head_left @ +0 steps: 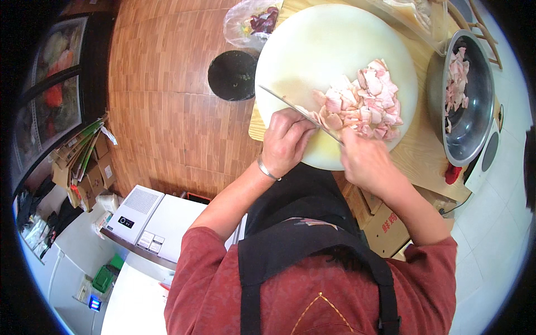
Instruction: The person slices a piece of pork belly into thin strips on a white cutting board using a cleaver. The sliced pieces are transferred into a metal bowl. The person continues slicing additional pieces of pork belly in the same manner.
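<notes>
The meat (377, 92) lies on the right half of a thick, round, off-white board (310, 47), a loose heap of thin, moist slices, pale pink streaked with white fat, with a few bits trailing left to the knife (286, 102). The knife's thin metal blade slants across the heap's left edge, its far end over bare board. The right hand (364, 159) is clenched round the knife's near end, hiding the handle. The left hand (285, 140), a smooth silvery bracelet (268, 170) at its wrist, has its fingers bunched against the blade; their tips are hidden, so whether they pinch a slice cannot be told. To the right stands a deep, shiny steel bowl (473, 120) with more pink pieces up one side. A clear plastic tray (436, 40) crowds the board's far right edge, and a thin, crumpled bag (235, 25) with dark purple scraps sits at the far left, above a round black bin (223, 72). The board rests on a pale wood-grain table (422, 159). Beyond it spread brown plank-patterned floor (167, 100) and, at right, pale tiles (480, 234); cardboard (95, 181) leans by a dark glass-fronted cabinet (78, 53) at left.
</notes>
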`<action>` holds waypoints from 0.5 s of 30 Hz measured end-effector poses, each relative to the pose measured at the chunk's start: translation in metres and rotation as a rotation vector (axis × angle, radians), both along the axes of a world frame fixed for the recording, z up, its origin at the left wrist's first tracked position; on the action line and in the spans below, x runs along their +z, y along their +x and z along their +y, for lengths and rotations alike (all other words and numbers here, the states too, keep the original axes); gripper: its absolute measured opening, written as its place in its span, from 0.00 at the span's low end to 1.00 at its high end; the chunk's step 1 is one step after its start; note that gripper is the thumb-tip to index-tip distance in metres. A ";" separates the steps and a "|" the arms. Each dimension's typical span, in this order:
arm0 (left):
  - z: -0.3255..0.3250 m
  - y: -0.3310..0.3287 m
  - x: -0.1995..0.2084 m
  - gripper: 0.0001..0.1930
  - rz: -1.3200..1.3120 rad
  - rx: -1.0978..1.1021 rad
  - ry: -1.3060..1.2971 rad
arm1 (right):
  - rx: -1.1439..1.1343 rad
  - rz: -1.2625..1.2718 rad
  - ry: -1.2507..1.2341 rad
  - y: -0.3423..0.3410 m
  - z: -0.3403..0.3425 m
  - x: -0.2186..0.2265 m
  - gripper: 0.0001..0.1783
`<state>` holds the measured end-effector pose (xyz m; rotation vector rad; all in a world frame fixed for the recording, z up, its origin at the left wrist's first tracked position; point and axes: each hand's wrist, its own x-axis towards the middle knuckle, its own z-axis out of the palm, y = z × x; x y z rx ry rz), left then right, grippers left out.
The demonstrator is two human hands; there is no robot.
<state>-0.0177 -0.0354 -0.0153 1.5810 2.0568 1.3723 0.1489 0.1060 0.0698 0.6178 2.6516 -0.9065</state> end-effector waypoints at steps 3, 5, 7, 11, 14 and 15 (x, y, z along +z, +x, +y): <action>0.000 0.000 -0.001 0.14 0.018 -0.007 -0.011 | -0.018 0.094 0.073 -0.030 -0.003 -0.020 0.12; -0.002 0.001 -0.001 0.14 0.019 -0.006 -0.020 | -0.008 0.280 0.198 -0.033 -0.005 -0.029 0.13; -0.002 0.003 0.000 0.15 0.014 0.013 -0.027 | -0.117 0.114 0.044 -0.024 -0.001 -0.020 0.14; -0.006 0.003 0.006 0.15 0.056 0.045 -0.016 | -0.211 0.109 0.038 0.013 0.003 -0.008 0.13; -0.012 0.001 0.004 0.14 0.070 0.012 0.009 | -0.173 -0.049 -0.063 0.022 -0.002 0.026 0.09; -0.011 0.000 0.002 0.14 0.071 0.005 0.019 | -0.135 -0.036 -0.036 0.025 -0.005 0.031 0.09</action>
